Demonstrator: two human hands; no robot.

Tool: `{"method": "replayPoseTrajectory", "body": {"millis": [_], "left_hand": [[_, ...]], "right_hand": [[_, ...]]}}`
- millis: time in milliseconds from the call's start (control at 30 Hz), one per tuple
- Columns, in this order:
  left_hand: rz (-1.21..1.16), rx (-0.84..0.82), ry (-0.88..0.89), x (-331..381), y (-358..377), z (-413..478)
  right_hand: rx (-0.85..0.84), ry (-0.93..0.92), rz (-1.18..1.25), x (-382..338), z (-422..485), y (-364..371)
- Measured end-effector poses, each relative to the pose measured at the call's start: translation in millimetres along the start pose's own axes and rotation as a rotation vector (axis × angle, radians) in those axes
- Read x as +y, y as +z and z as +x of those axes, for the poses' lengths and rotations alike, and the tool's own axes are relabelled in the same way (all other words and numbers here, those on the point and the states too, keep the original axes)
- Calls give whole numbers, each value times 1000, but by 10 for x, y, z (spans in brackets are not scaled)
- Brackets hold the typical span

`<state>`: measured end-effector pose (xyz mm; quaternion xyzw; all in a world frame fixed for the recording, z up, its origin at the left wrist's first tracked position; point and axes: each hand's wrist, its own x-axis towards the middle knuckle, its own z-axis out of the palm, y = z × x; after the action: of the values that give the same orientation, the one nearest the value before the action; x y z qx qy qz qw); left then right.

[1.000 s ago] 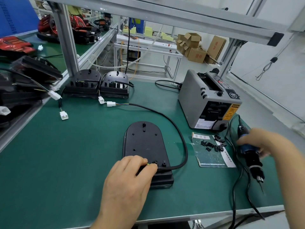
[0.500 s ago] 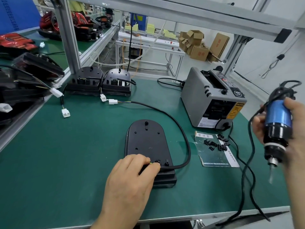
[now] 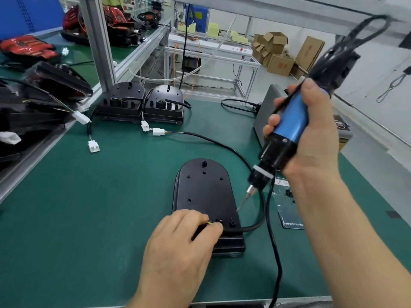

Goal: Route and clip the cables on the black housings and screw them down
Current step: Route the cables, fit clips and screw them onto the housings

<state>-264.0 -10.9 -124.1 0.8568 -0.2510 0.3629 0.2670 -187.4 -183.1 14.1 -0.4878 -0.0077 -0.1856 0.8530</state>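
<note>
Head view: a black housing [image 3: 204, 192] lies flat on the green bench mat [image 3: 89, 218], rounded end away from the person, and serves as the landmark here.

The left hand [image 3: 178, 247] rests on the housing's near-left corner. Its fingers [image 3: 195, 216] are curled and close together, and forefinger and thumb pinch the thin yellow-green wires [image 3: 209, 222] just beside a screw boss [image 3: 219, 220] at the housing's near end. A second boss [image 3: 232, 224] stands just right of it.

A black cable [image 3: 222, 145] leaves the housing's near-right corner, loops round its right side and runs off beyond its far end to a white connector [image 3: 158, 131].

The right hand [image 3: 311, 138] is raised above and to the right of the housing, gripping an electric screwdriver [image 3: 291, 121] by its blue barrel, fingers wrapped round it side by side and thumb laid along the top. The tool tilts, with its bit [image 3: 241, 204] pointing down and left, above the housing's right edge and not touching it. The screwdriver's cord [image 3: 274, 241] hangs down past the housing's right side to the bench edge.

To the right of the housing, partly behind the forearm, lies a clear bag [image 3: 287, 207] with small black parts. Beyond the housing's far end, by an aluminium post [image 3: 97, 41], stand two more housings [image 3: 124, 101] [image 3: 165, 103] with cables. A grey machine [image 3: 263, 112] sits far right of the housing, mostly hidden by the right hand.
</note>
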Motion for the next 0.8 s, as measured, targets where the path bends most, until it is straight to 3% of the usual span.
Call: {"method": "replayPoseTrajectory", "body": {"millis": [133,800], "left_hand": [[3,-8,1,9,-20,12],[9,-35,-3,7,-20,18]], "right_hand": [[-116,-70,-80,131,-94,151],[-250,-66,-154,233,-123,287]]}}
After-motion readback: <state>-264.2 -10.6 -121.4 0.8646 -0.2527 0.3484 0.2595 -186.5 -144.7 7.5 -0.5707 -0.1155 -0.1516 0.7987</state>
